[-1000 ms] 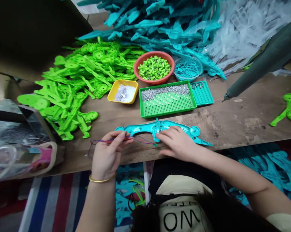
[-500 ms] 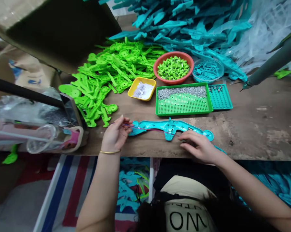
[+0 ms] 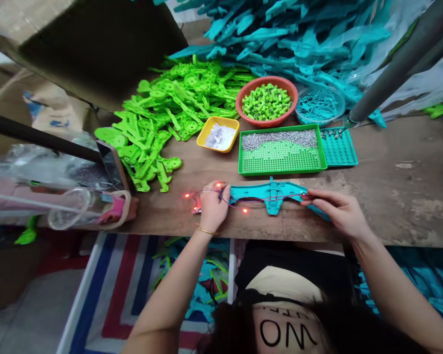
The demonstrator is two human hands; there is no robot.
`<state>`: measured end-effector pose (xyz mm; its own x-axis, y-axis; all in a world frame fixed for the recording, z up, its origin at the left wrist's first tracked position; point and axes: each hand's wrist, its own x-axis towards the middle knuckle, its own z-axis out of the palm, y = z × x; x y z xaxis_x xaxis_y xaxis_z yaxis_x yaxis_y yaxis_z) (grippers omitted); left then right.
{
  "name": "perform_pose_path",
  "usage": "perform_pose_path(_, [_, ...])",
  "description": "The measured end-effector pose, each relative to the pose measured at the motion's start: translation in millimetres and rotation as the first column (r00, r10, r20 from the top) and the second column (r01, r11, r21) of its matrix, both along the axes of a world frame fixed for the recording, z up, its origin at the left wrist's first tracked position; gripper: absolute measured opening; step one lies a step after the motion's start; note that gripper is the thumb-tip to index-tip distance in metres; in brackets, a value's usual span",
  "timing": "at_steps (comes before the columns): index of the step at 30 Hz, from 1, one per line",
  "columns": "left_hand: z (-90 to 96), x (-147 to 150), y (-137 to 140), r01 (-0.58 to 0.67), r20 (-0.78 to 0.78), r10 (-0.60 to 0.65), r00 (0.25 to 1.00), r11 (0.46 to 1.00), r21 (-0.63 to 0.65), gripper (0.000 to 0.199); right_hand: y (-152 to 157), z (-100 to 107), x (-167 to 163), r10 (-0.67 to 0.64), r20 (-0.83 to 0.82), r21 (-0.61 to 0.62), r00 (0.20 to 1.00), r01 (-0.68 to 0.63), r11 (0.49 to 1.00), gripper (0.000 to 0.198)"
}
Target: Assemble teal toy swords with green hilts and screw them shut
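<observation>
A long turquoise plastic shell (image 3: 253,191), its ribbed inner side facing up, lies across the workbench in front of me. My left hand (image 3: 213,205) is closed over its left end, gripping thin purple and red wires. Glowing red LEDs (image 3: 245,210) hang from these wires around that hand, and a small part (image 3: 197,210) shows just left of it. The wires stretch along the shell to my right hand (image 3: 335,209), whose thumb and forefinger pinch them at the shell's right end. Another turquoise piece (image 3: 319,213) shows partly under the right hand.
Behind the shell are a green perforated tray (image 3: 280,167) with small metal screws, a turquoise tray (image 3: 345,155), a yellow dish (image 3: 202,140), a red bowl (image 3: 267,121) of green pieces and a clear tub (image 3: 339,110). Green parts (image 3: 173,103) are heaped left; a grey pole (image 3: 387,64) slants at right.
Red LEDs now glow around my left hand, which has moved right along the shell. My right hand has moved right to the shell's right end, and the wires span between both hands.
</observation>
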<state>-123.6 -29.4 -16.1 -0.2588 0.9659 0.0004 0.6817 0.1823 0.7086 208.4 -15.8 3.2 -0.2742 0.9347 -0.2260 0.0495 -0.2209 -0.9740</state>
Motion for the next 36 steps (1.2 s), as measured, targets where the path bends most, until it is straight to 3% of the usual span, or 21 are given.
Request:
perform_pose_path(3, [5.6, 21.2, -11.2, -0.033, 0.078, 0.032, 0.996, 0.999, 0.002, 0.031, 10.9, 2.8, 9.8, -0.114, 0.026, 0.059, 0.993, 0.113, 0.992, 0.026])
perform_pose_path(6, [22.9, 36.6, -13.8, -0.087, 0.317, 0.08, 0.945, 0.996, 0.007, 0.03, 24.1, -0.4, 25.9, -0.178, 0.039, 0.093, 0.983, 0.174, 0.98, 0.024])
perform_pose_path(7, [30.4, 39.0, -13.0, -0.107, 0.447, 0.096, 0.889, 0.994, -0.001, 0.028, 28.4, -3.2, 32.3, -0.188, 0.053, 0.099, 0.981, 0.182, 0.978, 0.025])
perform_pose_path(9, [45.5, 39.9, -10.4, -0.118, 0.714, 0.113, 0.691, 0.992, -0.042, 0.028, 35.5, -8.7, 43.7, -0.19, 0.109, 0.098, 0.976, 0.18, 0.979, 0.028])
perform_pose_path(11, [58.2, 38.3, -7.8, -0.094, 0.866, 0.094, 0.491, 0.994, -0.055, 0.029, 39.3, -9.1, 47.5, -0.19, 0.246, 0.135, 0.951, 0.161, 0.978, 0.035])
perform_pose_path(12, [62.9, 38.2, -6.8, -0.085, 0.894, 0.076, 0.442, 0.995, -0.043, 0.028, 39.2, -5.7, 44.7, -0.217, 0.347, 0.202, 0.912, 0.153, 0.967, 0.041])
perform_pose_path(13, [66.3, 39.3, -6.2, -0.078, 0.898, 0.056, 0.435, 0.997, -0.025, 0.027, 37.5, 0.8, 38.2, -0.26, 0.442, 0.3, 0.858, 0.132, 0.945, 0.048])
perform_pose_path(15, [69.6, 46.8, -5.6, -0.039, 0.864, 0.02, 0.503, 0.999, -0.001, 0.024, 30.1, 21.3, 14.9, -0.359, 0.559, 0.508, 0.748, 0.034, 0.861, 0.056])
perform_pose_path(16, [70.1, 53.0, -5.4, 0.002, 0.84, 0.003, 0.543, 1.0, -0.004, 0.024, 25.4, 34.0, -0.3, -0.366, 0.567, 0.573, 0.738, -0.035, 0.819, 0.052])
perform_pose_path(18, [69.8, 68.7, -4.8, 0.106, 0.796, -0.056, 0.603, 0.994, -0.01, 0.024, 17.9, 58.9, -32.2, -0.334, 0.582, 0.606, 0.742, -0.122, 0.786, 0.04])
perform_pose_path(21, [68.9, 93.0, -2.5, 0.271, 0.701, -0.229, 0.675, 0.961, 0.052, 0.026, 16.8, 81.1, -66.8, -0.123, 0.498, 0.522, 0.858, -0.183, 0.833, 0.037])
perform_pose_path(24, [66.6, 111.7, -1.5, 0.401, 0.61, -0.358, 0.707, 0.913, 0.071, 0.03, 21.4, 81.3, -77.3, 0.129, 0.209, 0.352, 0.969, -0.198, 0.915, 0.019])
perform_pose_path(26, [63.5, 121.5, -3.2, 0.45, 0.61, -0.395, 0.687, 0.89, 0.069, 0.031, 20.0, 75.6, -75.8, 0.155, -0.005, 0.25, 0.988, -0.149, 0.957, 0.01])
perform_pose_path(29, [58.8, 132.2, -6.3, 0.487, 0.707, -0.407, 0.578, 0.868, 0.102, 0.037, 11.5, 65.7, -61.4, -0.001, -0.163, 0.164, 0.987, 0.028, 0.986, 0.012])
perform_pose_path(31, [57.5, 134.1, -5.1, 0.46, 0.762, -0.383, 0.522, 0.879, 0.127, 0.041, 9.3, 58.5, -33.0, -0.18, -0.131, 0.216, 0.975, 0.205, 0.955, 0.013])
perform_pose_path(34, [57.8, 126.9, 4.3, 0.263, 0.733, -0.327, 0.597, 0.943, 0.206, 0.038, 20.7, 49.4, 48.5, -0.517, 0.07, 0.4, 0.853, 0.451, 0.798, 0.015])
perform_pose_path(35, [57.8, 123.4, 8.6, 0.182, 0.706, -0.299, 0.643, 0.954, 0.238, 0.037, 26.7, 48.6, 80.3, -0.657, 0.137, 0.478, 0.741, 0.531, 0.699, 0.016])
perform_pose_path(36, [57.7, 120.6, 12.8, 0.119, 0.678, -0.271, 0.683, 0.958, 0.262, 0.036, 32.0, 49.7, 109.0, -0.748, 0.235, 0.53, 0.621, 0.563, 0.634, 0.017])
